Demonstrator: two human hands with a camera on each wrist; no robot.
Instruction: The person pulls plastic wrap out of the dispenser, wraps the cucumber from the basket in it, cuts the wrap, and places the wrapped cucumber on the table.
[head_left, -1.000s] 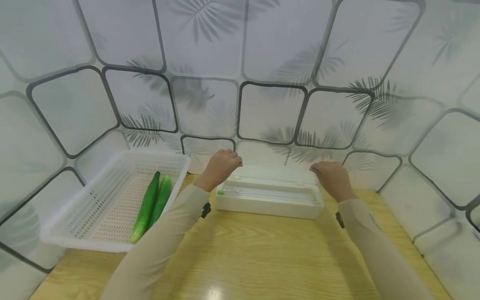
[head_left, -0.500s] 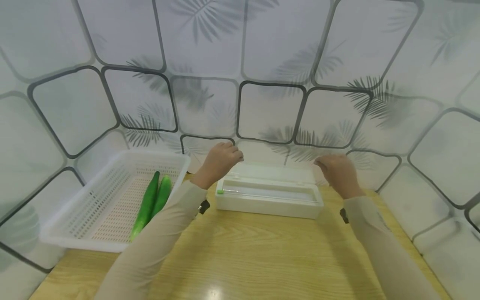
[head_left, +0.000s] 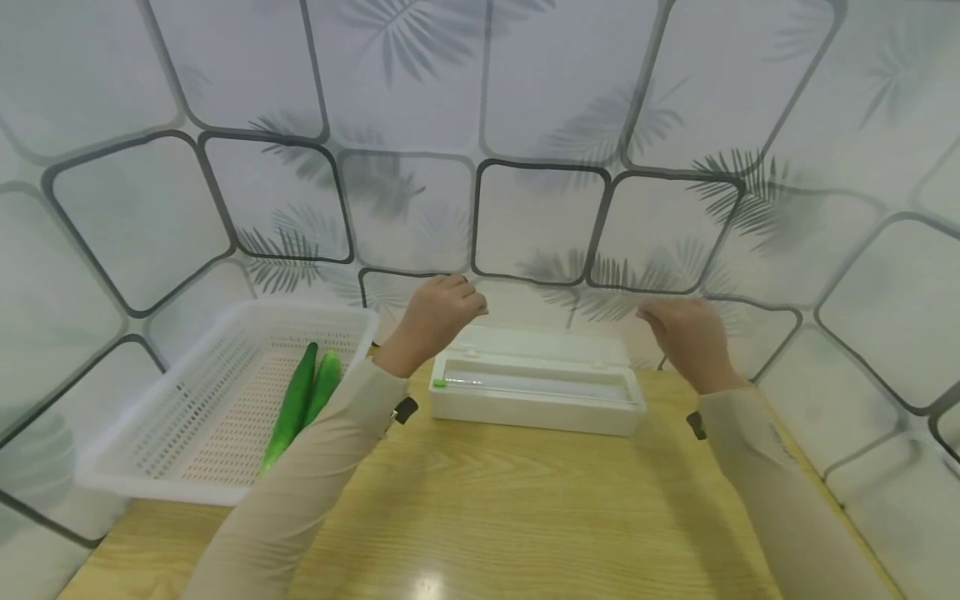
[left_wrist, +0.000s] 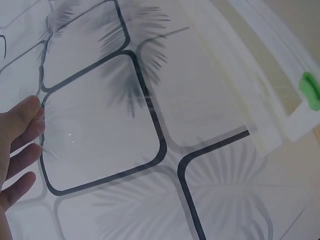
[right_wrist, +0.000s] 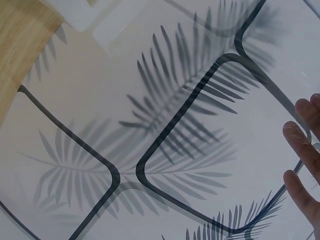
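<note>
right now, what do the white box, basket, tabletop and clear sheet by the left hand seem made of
White box: probably hard plastic, smooth and satin; moulded-looking walls.
Basket: likely plastic, smooth; rows of regular slots.
Tabletop: wood or laminate, fairly glossy; grain and a bright reflection show.
Clear sheet: likely thin plastic film, see-through; glints and faint creases beside the left hand.

1. I can read no text, label, brand, number or sign in any view.
2. White box — I make out no lettering on its front or raised lid.
3. Clear film pinched by my left hand: no legible printing.
4. White basket: no marking I can read.
5. Wall covering — leaf prints and outlined shapes, none of them characters.
</note>
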